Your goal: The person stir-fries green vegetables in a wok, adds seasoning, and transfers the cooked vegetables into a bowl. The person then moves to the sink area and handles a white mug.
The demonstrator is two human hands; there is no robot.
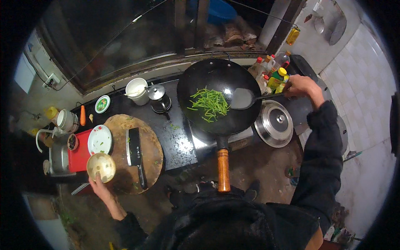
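My left hand (101, 189) grips a pale bowl (101, 167) by its near rim, thumb inside, above the left edge of a round wooden chopping board (120, 123). Only small residue shows in the bowl. On the right, my right hand (297, 87) is closed around the handle of a wok spatula (242, 98). The spatula's blade rests against the right inner side of a black wok (200, 70). Cut green vegetable stems (210, 104) lie heaped in the wok, left of the blade. The wok's wooden handle (223, 172) points toward me.
A cleaver (134, 147) lies on the board. Left of it are a white plate (99, 140), a red tray (78, 153) and a sink (57, 159). A steel lid (275, 123) and several seasoning bottles (276, 78) stand right of the wok. Behind the board is a white tub (137, 90).
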